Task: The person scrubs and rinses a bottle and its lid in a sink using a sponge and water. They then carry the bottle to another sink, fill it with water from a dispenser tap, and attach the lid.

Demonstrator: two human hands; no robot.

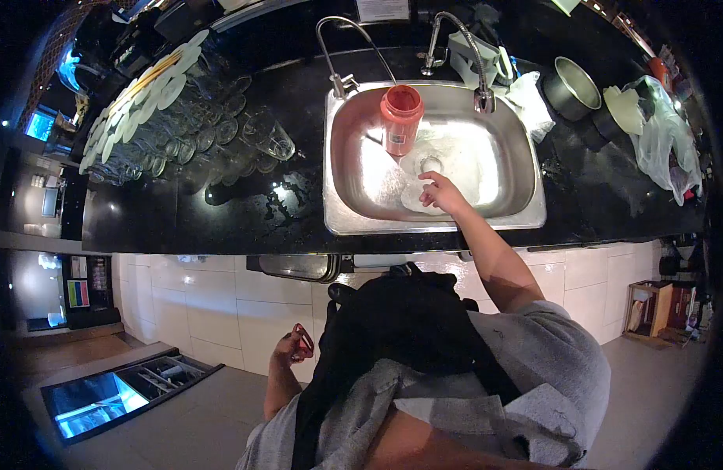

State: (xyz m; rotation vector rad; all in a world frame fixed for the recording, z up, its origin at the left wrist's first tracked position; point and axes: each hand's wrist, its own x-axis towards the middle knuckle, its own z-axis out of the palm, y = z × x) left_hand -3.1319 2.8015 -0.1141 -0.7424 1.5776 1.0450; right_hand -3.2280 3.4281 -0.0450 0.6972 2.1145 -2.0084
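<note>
My right hand [442, 194] is over the front of the steel sink [353, 223], fingers apart and index finger stretched out. Just under it is a pale, see-through patch I cannot make out. A red plastic jar [400, 125] without a lid stands upright in the sink at the back left, its mouth facing up. Low beside my body, my left hand [286, 349] is closed around a red ring-shaped piece [302, 342]. The drain [430, 163] shows beyond my right fingertips.
A curved tap [344, 82] and a coiled spray tap [483, 98] rise behind the sink. Upturned glasses [189, 141] and white lids [150, 102] crowd the counter's left. A metal pot [577, 84] and a plastic bag [667, 145] are at right.
</note>
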